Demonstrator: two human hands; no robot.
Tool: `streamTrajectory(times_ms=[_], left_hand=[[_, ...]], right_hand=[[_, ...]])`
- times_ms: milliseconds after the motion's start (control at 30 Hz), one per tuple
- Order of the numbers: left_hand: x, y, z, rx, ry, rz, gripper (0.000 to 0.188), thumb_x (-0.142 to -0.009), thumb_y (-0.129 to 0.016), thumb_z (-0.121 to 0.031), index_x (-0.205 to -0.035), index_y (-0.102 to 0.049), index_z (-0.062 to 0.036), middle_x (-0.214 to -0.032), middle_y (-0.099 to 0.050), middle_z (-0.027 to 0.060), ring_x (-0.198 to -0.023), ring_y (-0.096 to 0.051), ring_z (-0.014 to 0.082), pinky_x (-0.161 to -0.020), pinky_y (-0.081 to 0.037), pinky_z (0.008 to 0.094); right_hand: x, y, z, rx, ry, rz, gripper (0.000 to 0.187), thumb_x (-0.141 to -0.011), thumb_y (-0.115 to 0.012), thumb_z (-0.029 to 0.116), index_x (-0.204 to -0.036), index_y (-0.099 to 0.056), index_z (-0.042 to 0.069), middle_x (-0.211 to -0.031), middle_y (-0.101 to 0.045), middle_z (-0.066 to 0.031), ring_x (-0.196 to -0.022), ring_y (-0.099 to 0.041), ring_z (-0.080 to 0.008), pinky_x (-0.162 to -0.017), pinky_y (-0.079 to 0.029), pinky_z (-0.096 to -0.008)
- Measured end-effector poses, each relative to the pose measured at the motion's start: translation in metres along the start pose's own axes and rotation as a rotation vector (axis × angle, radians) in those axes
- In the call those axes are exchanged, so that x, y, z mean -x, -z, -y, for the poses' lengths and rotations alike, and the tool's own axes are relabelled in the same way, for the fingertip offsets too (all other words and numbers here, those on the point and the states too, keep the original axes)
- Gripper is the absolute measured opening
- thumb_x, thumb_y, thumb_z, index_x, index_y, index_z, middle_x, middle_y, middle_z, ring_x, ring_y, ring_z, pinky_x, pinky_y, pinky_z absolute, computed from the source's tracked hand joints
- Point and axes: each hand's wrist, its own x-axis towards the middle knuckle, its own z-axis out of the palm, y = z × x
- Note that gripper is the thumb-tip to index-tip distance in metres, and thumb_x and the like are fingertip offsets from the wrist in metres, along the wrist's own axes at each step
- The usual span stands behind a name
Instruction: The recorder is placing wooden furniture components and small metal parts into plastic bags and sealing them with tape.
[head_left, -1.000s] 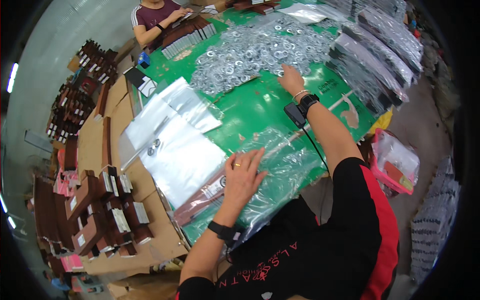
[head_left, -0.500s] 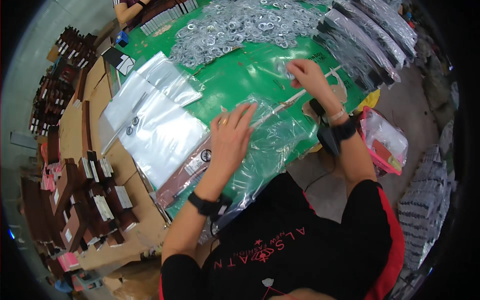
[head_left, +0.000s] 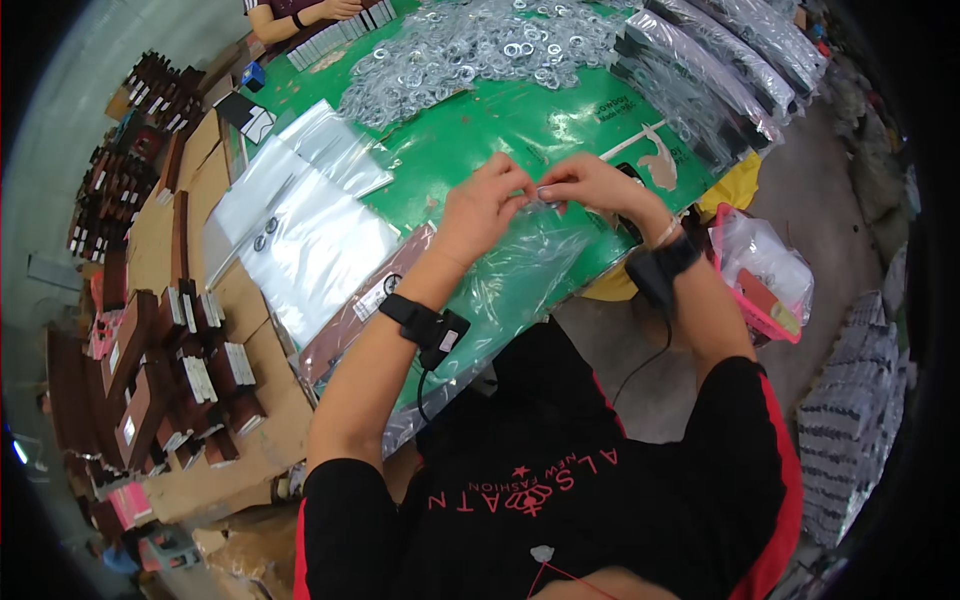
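My left hand [head_left: 487, 205] is closed at the upper end of a long clear plastic bag [head_left: 520, 265], pinching its edge. Right beside it, my right hand [head_left: 592, 187] is also closed, thumb and fingers pinched together. A small clear, shiny piece shows at its fingertips, apparently a small packet, partly hidden by the fingers. The fingertips of both hands almost meet. A flat reddish-brown strip with a white label [head_left: 350, 318] lies toward the bag's lower left end, partly behind my left forearm. Flat clear bags [head_left: 310, 260] lie stacked to its left.
Many small clear packets with metal rings [head_left: 470, 55] are heaped across the green table [head_left: 490, 130]. Plastic-wrapped bundles [head_left: 720, 80] lie far right. A pink basket [head_left: 755, 300] stands right of the table. Brown strips [head_left: 190, 370] are stacked left. Another person's arm [head_left: 300, 18] is at the far edge.
My right hand has come left and down with a small clear packet, to beside my left hand. My left hand has moved up and right, its stretched fingers now pinched at the bag's end.
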Motion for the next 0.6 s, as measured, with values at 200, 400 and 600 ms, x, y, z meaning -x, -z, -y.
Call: streamTrajectory(times_ms=[200, 400, 600], left_hand=[[-0.003, 0.013, -0.001, 0.066, -0.072, -0.066, 0.01, -0.083, -0.069, -0.007, -0.093, -0.071, -0.0092, -0.095, -0.058, 0.0068, -0.081, -0.062, 0.0232, -0.072, -0.051, 0.0336], [-0.003, 0.01, -0.006, 0.076, -0.076, -0.089, 0.008, -0.083, -0.069, -0.008, -0.091, -0.07, -0.0077, -0.094, -0.058, 0.0077, -0.081, -0.063, 0.0239, -0.072, -0.051, 0.0341], [0.016, 0.018, -0.021, 0.165, -0.038, -0.102, 0.021, -0.087, -0.064, -0.003, -0.107, -0.07, -0.009, -0.11, -0.065, 0.0092, -0.092, -0.066, 0.0272, -0.076, -0.052, 0.0359]], right_hand=[[-0.048, -0.032, 0.025, -0.032, -0.072, 0.495, 0.024, -0.088, -0.075, 0.027, -0.098, -0.074, 0.005, -0.089, -0.072, -0.0034, -0.075, -0.07, -0.0128, -0.059, -0.046, -0.0256], [-0.062, -0.057, 0.017, 0.082, -0.121, 0.649, 0.028, -0.088, -0.076, 0.026, -0.106, -0.072, 0.005, -0.101, -0.071, -0.0044, -0.091, -0.071, -0.0155, -0.073, -0.052, -0.03], [-0.056, -0.045, 0.007, 0.038, 0.17, 0.679, 0.035, -0.094, -0.069, 0.022, -0.122, -0.068, 0.001, -0.121, -0.069, -0.0119, -0.11, -0.067, -0.0226, -0.095, -0.054, -0.036]])
